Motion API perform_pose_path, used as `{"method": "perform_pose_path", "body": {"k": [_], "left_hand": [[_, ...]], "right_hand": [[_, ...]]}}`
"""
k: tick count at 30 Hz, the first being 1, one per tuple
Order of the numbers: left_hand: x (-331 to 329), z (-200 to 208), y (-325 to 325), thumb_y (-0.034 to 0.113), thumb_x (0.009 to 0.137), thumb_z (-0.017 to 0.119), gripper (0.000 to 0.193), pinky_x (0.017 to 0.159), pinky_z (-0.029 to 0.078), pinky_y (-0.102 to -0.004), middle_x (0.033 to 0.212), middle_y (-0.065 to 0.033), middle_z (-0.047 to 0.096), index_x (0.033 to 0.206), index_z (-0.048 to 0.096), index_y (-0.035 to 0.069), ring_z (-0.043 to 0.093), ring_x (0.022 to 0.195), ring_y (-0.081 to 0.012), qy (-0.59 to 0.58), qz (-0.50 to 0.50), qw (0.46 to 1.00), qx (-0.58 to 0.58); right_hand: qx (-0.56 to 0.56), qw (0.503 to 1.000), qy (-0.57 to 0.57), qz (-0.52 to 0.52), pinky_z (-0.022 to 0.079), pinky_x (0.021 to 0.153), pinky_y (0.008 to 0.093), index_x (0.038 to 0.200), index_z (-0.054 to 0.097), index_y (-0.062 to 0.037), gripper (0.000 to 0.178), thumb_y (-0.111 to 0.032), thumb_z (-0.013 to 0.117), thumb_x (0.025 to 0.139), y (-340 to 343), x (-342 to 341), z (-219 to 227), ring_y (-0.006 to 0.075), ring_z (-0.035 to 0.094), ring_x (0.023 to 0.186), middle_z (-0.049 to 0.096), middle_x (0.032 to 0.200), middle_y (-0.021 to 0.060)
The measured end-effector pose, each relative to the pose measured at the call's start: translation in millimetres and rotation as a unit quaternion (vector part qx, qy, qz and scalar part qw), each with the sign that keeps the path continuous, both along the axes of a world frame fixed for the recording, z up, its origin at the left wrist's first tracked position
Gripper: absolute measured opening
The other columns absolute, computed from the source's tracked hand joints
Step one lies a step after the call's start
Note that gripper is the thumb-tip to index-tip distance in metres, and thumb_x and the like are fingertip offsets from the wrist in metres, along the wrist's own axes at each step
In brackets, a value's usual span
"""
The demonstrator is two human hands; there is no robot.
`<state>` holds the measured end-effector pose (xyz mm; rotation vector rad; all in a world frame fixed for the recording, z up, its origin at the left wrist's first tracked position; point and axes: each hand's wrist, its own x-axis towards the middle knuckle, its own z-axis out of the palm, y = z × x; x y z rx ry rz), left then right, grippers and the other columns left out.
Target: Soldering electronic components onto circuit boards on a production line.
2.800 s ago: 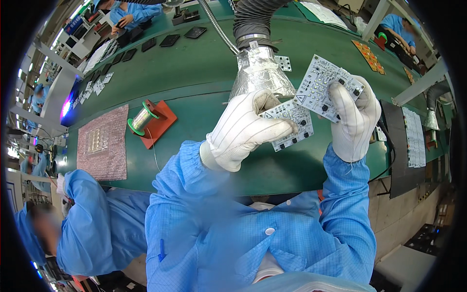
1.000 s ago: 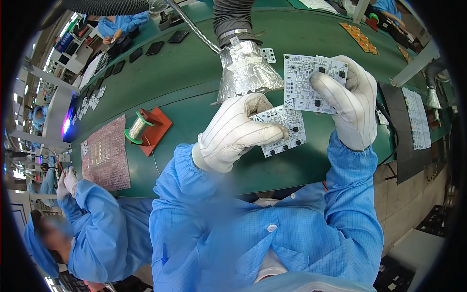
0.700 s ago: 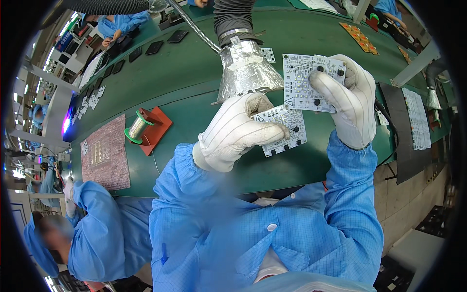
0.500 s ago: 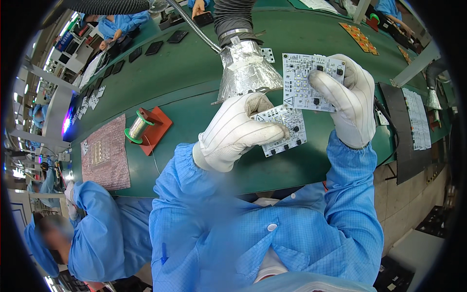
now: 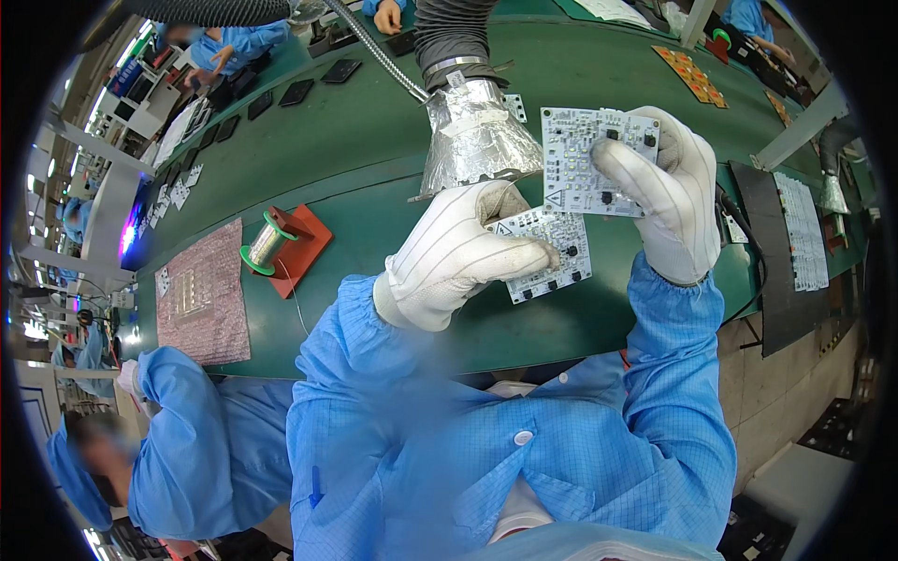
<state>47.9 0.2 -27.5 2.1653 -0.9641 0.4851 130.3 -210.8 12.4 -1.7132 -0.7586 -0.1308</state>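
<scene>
In white striped gloves, both my hands hold square white circuit boards with small black parts. My left hand [image 5: 458,257] pinches the lower circuit board [image 5: 559,252] by its left side, thumb across its face. Higher and to the right, my right hand [image 5: 669,192] grips the upper circuit board [image 5: 572,159] from its right side, thumb on the face and fingers behind. The upper board's bottom edge overlaps the top of the lower one; whether they touch, I cannot tell. Just beyond my left hand hangs a foil-wrapped fume hood [image 5: 477,136] on a black hose.
Left of me, a solder spool [image 5: 267,247] sits on a red stand [image 5: 304,257], beside a pink bubble-wrap sheet [image 5: 201,323]. More white boards [image 5: 802,229] lie on a black mat at right. Orange boards [image 5: 690,75] lie farther back. A co-worker in blue [image 5: 201,439] sits at left.
Both boards have shifted only very slightly, the upper one a touch lower and to the left. Both hands keep their grips. Across the bench, another person's hand has moved off a dark device.
</scene>
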Motion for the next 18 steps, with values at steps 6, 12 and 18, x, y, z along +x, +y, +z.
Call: {"method": "perform_pose_path", "body": {"k": [6, 12, 18], "left_hand": [[-0.7, 2.6, 0.9, 0.022, 0.084, 0.056, 0.023, 0.065, 0.044, -0.0387, 0.088, -0.0181, 0.059, 0.096, 0.071, 0.009, 0.056, 0.077, -0.0340, 0.019, 0.006, 0.999, 0.027], [0.9, 3.0, -0.1, 0.022, 0.084, 0.056, 0.022, 0.064, 0.044, -0.0378, 0.087, -0.0176, 0.059, 0.094, 0.071, 0.010, 0.057, 0.076, -0.0338, -0.007, -0.001, 1.000, 0.009], [1.0, 0.0, 1.4, 0.022, 0.084, 0.056, 0.023, 0.064, 0.043, -0.0385, 0.087, -0.0178, 0.059, 0.096, 0.071, 0.009, 0.056, 0.077, -0.0336, 0.022, -0.002, 1.000, 0.006]], "right_hand": [[0.013, 1.000, 0.011, 0.001, 0.049, 0.060, 0.0259, 0.095, 0.065, 0.0028, 0.019, -0.010, 0.070, 0.081, -4.4, -1.7, 1.7, 0.0127, 0.062, 0.071, 0.063, 0.090, 0.0102], [-0.037, 0.995, -0.096, -0.001, 0.050, 0.059, 0.0241, 0.094, 0.067, 0.0013, 0.019, -0.012, 0.071, 0.081, -5.7, -1.9, -0.8, 0.0138, 0.063, 0.068, 0.062, 0.087, 0.0101], [-0.027, 0.999, -0.018, -0.007, 0.050, 0.058, 0.0261, 0.095, 0.068, -0.0023, 0.020, -0.007, 0.074, 0.077, -3.7, -6.2, 4.2, 0.0159, 0.063, 0.070, 0.062, 0.088, 0.0096]]}}
